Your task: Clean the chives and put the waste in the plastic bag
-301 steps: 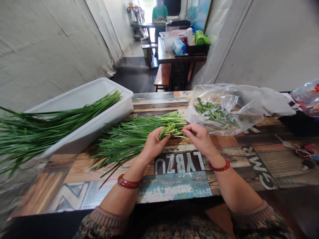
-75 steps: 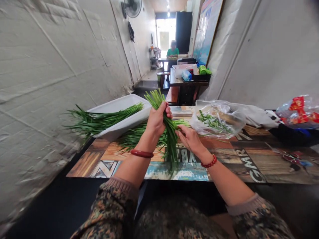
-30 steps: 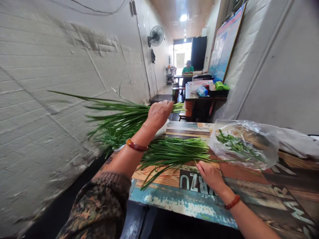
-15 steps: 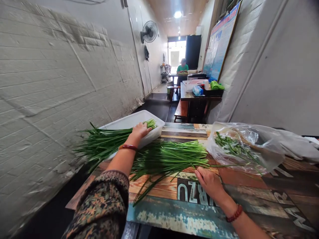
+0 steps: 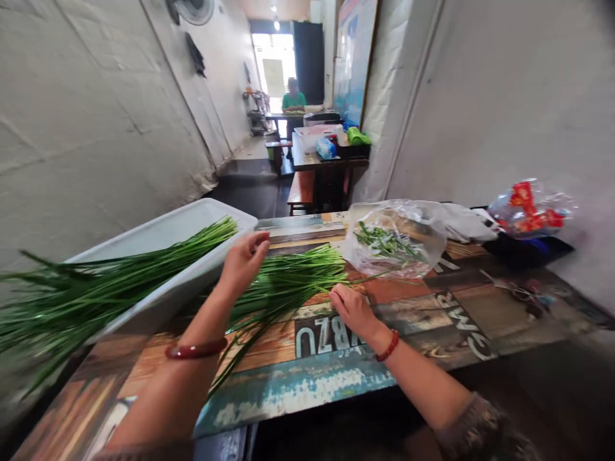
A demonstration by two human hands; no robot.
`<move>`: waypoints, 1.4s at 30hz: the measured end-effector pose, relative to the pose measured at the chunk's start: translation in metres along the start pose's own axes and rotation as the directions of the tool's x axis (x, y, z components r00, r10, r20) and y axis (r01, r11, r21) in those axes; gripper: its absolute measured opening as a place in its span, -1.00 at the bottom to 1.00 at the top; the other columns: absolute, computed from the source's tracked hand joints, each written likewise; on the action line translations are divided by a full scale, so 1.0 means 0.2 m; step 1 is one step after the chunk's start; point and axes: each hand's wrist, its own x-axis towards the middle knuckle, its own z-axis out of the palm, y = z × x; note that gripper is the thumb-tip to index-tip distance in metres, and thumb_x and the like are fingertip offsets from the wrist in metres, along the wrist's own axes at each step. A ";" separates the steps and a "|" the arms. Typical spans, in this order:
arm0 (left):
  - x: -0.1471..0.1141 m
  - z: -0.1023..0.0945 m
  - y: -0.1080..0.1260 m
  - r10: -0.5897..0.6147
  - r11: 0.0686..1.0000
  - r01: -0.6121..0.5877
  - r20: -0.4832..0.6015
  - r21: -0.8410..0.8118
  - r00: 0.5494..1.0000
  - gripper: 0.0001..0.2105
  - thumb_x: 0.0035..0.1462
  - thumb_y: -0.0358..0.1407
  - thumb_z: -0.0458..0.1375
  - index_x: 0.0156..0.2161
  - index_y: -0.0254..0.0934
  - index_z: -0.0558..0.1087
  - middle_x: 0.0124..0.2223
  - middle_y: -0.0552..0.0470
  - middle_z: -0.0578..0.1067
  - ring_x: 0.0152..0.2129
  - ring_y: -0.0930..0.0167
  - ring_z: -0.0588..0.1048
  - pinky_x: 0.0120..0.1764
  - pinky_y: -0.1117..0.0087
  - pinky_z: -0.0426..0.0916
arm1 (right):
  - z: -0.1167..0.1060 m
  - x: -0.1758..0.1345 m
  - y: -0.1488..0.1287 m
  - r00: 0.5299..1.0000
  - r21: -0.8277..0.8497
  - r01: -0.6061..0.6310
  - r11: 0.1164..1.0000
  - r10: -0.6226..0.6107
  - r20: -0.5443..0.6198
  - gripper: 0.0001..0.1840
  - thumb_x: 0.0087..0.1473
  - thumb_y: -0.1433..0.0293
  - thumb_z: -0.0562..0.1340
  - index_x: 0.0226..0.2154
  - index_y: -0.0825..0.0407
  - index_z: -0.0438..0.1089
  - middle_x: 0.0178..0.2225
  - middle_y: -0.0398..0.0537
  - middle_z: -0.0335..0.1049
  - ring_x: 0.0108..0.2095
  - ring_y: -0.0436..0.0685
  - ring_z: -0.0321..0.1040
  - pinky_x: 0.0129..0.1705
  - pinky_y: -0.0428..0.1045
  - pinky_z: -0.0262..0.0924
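A bunch of green garlic chives (image 5: 144, 262) lies slantwise in the white plastic tub (image 5: 168, 224), its leaves hanging over the left rim. My left hand (image 5: 243, 259) hovers just right of the tub, over a second pile of garlic chives (image 5: 293, 275) on the table. Its fingers are loosely bent, with nothing visible in them. At the pale stem ends of that pile, low on its right side, is my right hand (image 5: 353, 310). The fingers there are drawn together; whether they pinch a stem is hidden.
A clear plastic bag (image 5: 391, 246) with green trimmings stands open beyond my right hand. Farther right, scissors (image 5: 516, 289) and a bag of red packets (image 5: 533, 211) rest on the patterned table (image 5: 336, 384). A person in green (image 5: 293, 100) sits far back at another table.
My left hand has let go of the chives in the tub and moved right, over the pile. My right hand stays by the stem ends. The whole view has swung right and down.
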 end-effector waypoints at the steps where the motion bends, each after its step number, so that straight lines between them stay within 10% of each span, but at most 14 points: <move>1: -0.04 0.08 0.05 0.006 0.997 -0.005 0.022 -0.082 1.000 -0.65 0.14 -0.13 0.06 -0.08 -0.28 0.51 -0.08 -0.08 0.57 -0.15 0.26 0.50 -0.01 0.24 0.36 | -0.01 0.01 0.00 1.000 0.044 -0.020 0.999 0.021 -0.021 -0.64 0.35 0.32 -0.09 -0.41 0.00 0.26 -0.47 -0.11 0.39 -0.44 0.04 0.34 -0.34 -0.07 0.10; 6: -0.22 0.38 0.22 0.047 0.914 -0.033 0.025 -0.404 0.999 -0.86 0.05 -0.20 0.21 -0.26 -0.07 0.58 -0.21 0.01 0.60 -0.20 0.19 0.52 -0.01 0.10 0.35 | -0.19 0.05 -0.04 0.979 0.086 -0.044 0.995 0.060 -0.194 -0.74 0.32 0.29 0.00 -0.30 0.00 0.32 -0.42 -0.10 0.42 -0.40 0.06 0.36 -0.30 -0.06 0.17; 11: -0.30 0.47 0.19 0.065 0.876 -0.084 -0.056 -0.475 0.996 -0.84 0.05 -0.30 0.23 -0.25 0.01 0.58 -0.20 0.03 0.58 -0.17 0.15 0.48 0.03 0.04 0.31 | -0.49 0.14 0.07 0.928 -0.095 -0.068 0.993 0.028 -0.372 -0.75 0.30 0.31 0.01 -0.20 0.02 0.36 -0.28 0.01 0.45 -0.24 0.13 0.37 -0.15 0.00 0.21; 19: -0.35 0.47 0.05 0.110 0.980 -0.141 -0.203 -0.142 0.973 -0.82 0.23 -0.30 0.05 -0.19 -0.22 0.51 -0.23 -0.03 0.54 -0.25 0.36 0.49 -0.12 0.31 0.38 | -0.74 0.30 0.45 0.979 -0.655 -0.174 0.736 0.201 -0.033 -0.54 0.24 0.11 0.08 -0.33 0.07 0.55 -0.10 0.17 0.48 -0.05 0.29 0.33 -0.12 0.09 0.14; 37: -0.36 0.48 0.06 0.162 0.977 -0.183 -0.176 -0.107 0.971 -0.83 0.26 -0.33 0.04 -0.19 -0.26 0.49 -0.27 -0.01 0.51 -0.31 0.42 0.48 -0.26 0.43 0.35 | -0.70 0.25 0.36 0.999 -0.616 0.018 0.787 -0.033 -0.013 -0.72 0.23 0.34 0.11 -0.18 -0.01 0.52 -0.24 0.01 0.53 -0.15 0.23 0.35 -0.12 0.10 0.09; 42: -0.36 0.47 0.05 0.162 0.978 -0.182 -0.173 -0.104 0.972 -0.83 0.26 -0.34 0.03 -0.20 -0.26 0.48 -0.29 0.00 0.50 -0.33 0.42 0.48 -0.27 0.42 0.35 | -0.64 0.24 0.33 0.992 -0.590 0.051 0.805 -0.107 -0.060 -0.76 0.20 0.38 0.12 -0.19 -0.03 0.50 0.00 0.04 0.45 0.01 0.29 0.30 -0.04 0.13 0.10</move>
